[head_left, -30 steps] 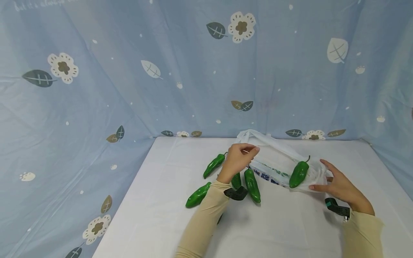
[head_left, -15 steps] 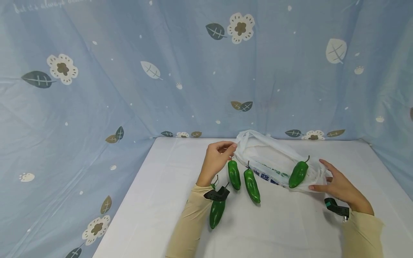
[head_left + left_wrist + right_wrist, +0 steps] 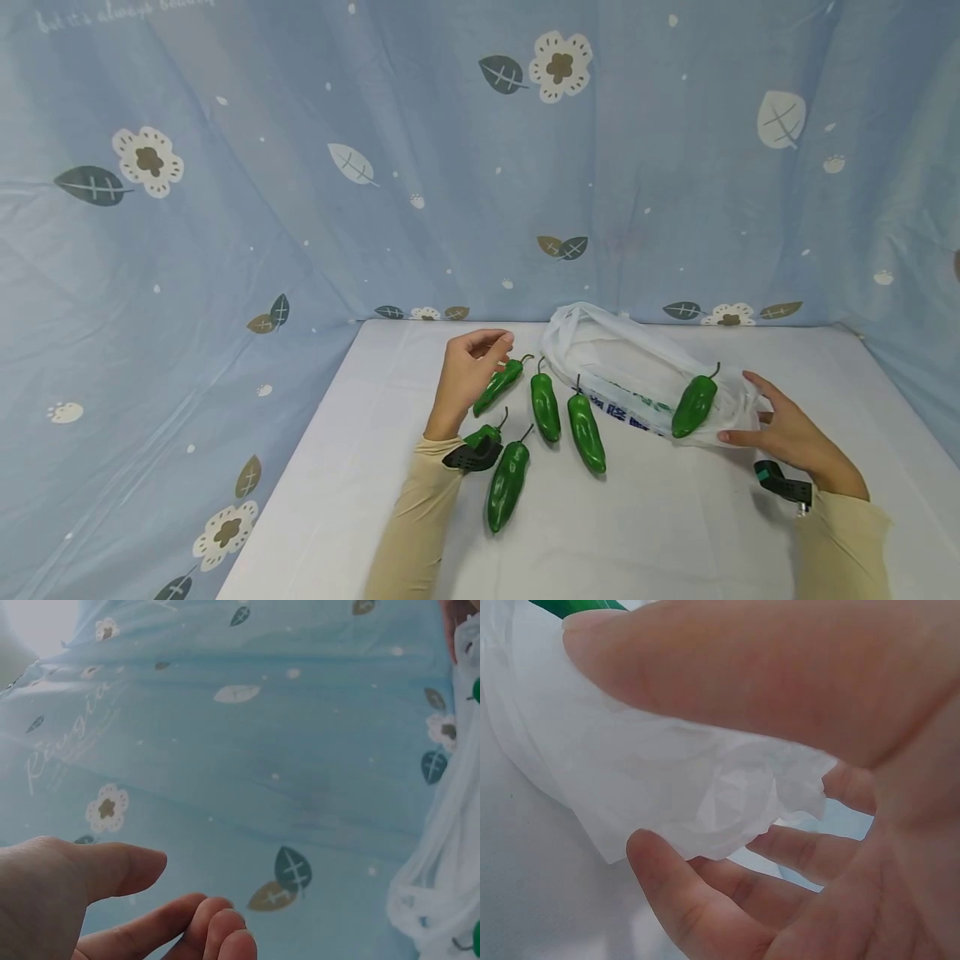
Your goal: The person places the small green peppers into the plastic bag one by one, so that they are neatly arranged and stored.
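Observation:
My left hand (image 3: 463,377) hovers over the left part of the table with its fingers loosely bent and holding nothing. Just beneath and beside it lie several green chili peppers (image 3: 507,487), one partly hidden behind the wrist. A white plastic bag (image 3: 626,398) with blue and green print lies flat, its handles toward the left. On the bag's right part is another green pepper (image 3: 693,407); whether it is inside I cannot tell. My right hand (image 3: 798,437) is at the bag's right end, thumb in front and spread fingers behind, with no firm grip visible in the right wrist view.
A white cloth covers the table (image 3: 637,533). Behind it hangs a blue curtain (image 3: 450,167) printed with leaves and flowers, which also runs down the left side. Black camera mounts (image 3: 474,455) sit on both wrists.
My left hand has moved left from beside the bag's handles to above the leftmost peppers, uncovering peppers that it hid. The right hand, the bag and the peppers have stayed in place.

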`<state>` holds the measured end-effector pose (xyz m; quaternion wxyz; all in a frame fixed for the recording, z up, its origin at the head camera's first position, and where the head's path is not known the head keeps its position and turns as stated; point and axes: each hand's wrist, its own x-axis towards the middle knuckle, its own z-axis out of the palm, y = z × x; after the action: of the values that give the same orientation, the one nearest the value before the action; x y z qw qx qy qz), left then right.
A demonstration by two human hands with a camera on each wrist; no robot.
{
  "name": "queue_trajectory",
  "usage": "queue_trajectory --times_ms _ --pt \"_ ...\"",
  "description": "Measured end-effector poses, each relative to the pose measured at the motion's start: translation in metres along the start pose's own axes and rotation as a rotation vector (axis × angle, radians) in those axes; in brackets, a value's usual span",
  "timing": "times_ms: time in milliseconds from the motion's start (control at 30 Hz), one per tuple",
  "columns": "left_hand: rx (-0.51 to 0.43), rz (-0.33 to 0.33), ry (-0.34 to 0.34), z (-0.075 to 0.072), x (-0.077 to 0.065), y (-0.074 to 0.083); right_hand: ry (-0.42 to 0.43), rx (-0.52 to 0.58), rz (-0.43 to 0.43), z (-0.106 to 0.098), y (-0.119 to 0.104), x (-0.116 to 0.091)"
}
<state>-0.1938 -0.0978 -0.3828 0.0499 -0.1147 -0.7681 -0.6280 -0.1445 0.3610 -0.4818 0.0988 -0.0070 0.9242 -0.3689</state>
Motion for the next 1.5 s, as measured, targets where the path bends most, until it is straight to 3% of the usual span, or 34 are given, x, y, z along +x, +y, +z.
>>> queue_trajectory --times_ms 667,1167,1500 --pt "0.030 -0.085 0.149 -0.048 -0.015 -0.024 -0.009 0.005 0.006 0.001 0.001 0.000" --pt "0.066 -0.190 0.214 -0.065 -0.029 -0.055 -0.005 -0.007 0.024 0.000 0.001 0.001" --pt "0.106 -0.255 0.219 -0.072 -0.043 -0.068 0.004 0.000 0.000 0.001 0.001 0.000"
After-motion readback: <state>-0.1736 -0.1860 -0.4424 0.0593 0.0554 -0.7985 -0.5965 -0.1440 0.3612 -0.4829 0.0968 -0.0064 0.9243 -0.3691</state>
